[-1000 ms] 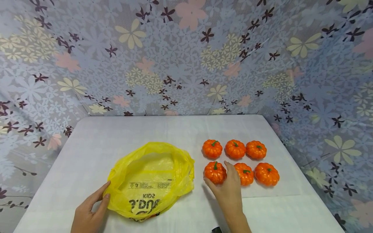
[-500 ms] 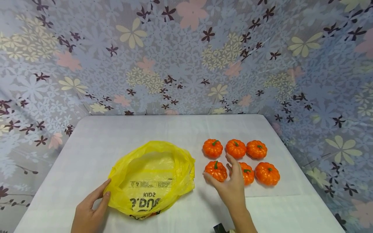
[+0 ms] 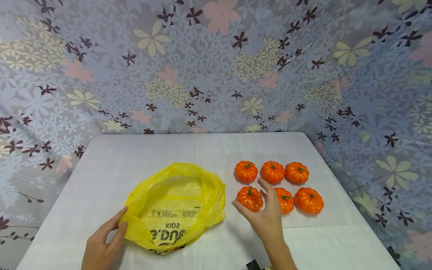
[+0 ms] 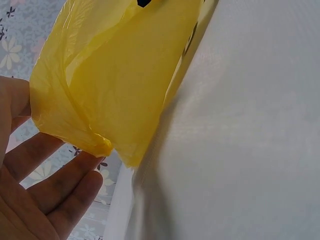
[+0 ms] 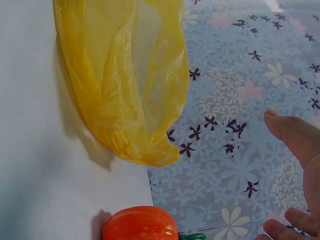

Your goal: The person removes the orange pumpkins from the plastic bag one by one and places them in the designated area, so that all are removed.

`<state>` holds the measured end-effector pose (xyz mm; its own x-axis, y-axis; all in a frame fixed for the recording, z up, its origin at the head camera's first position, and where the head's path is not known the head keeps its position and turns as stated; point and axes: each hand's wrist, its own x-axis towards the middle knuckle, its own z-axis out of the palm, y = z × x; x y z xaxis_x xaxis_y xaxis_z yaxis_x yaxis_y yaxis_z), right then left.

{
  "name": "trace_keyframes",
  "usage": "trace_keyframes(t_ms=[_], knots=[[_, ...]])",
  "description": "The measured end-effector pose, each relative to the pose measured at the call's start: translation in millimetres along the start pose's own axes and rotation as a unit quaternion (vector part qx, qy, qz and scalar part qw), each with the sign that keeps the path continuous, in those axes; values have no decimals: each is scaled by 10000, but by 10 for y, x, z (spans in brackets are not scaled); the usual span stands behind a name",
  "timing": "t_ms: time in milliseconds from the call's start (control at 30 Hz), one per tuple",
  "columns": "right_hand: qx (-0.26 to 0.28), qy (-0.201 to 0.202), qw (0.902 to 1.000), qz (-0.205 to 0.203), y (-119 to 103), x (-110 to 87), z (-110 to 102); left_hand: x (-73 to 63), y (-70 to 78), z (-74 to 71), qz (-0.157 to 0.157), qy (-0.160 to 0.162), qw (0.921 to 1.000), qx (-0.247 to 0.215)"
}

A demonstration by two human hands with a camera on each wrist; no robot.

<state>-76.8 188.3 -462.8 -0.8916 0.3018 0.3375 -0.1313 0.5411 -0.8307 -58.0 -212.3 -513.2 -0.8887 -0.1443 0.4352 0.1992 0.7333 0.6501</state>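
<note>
A yellow plastic bag lies spread on the white table with its mouth facing up and dark print inside. My left hand pinches the bag's near-left rim between thumb and fingers; the left wrist view shows the fingers of that hand beneath the bag's edge. Over the front row, my right hand has its thumb and fingers spread around the nearest-left orange pumpkin, apparently without touching it. In the right wrist view a gap separates the right hand from a pumpkin.
Several more small pumpkins with green stems stand in two rows on the right, among them the front-right pumpkin and the back-left pumpkin. The white table meets a flowered cloth behind. A black object shows beside the right wrist.
My right hand has drawn back slightly from the front-left pumpkin, and its fingers now stand wider. The pumpkins and the left hand on the bag look nearly unchanged.
</note>
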Motion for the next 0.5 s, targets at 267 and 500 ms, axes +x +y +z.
trace_keyframes(t_ms=[267, 500], knots=[[-135, 26, 9997, -188, -15, -16, -3, -1, 3, 1, 107, 48, 9999, -26], [-337, 39, 9970, -702, -25, -2, -31, 10, -7, -28, 323, 235, 9991, -103]])
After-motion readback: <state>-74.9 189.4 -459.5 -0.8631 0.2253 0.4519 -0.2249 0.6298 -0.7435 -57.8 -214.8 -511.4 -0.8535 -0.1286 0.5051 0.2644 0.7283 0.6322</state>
